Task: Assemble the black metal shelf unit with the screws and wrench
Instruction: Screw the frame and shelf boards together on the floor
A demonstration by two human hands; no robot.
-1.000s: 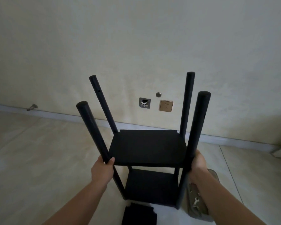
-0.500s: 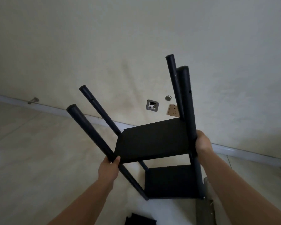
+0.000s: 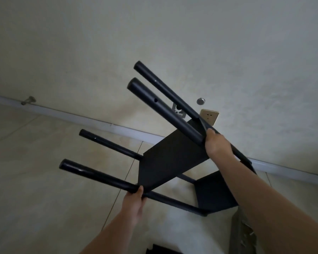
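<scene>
The black metal shelf unit with four round posts (image 3: 173,160) is tilting leftward in the air above the beige tiled floor (image 3: 35,180), the left hand (image 3: 133,202) gripping its lower post, the right hand (image 3: 218,144) seemingly clasping an upper one.

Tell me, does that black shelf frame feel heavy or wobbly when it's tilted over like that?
Probably fairly light: the shelf unit hangs tilted in the air, the left hand gripping one post and the right hand another. It looks stiff, since the posts stay parallel and both panels sit square. The smooth round posts might twist or slip in a loose grip.
</scene>
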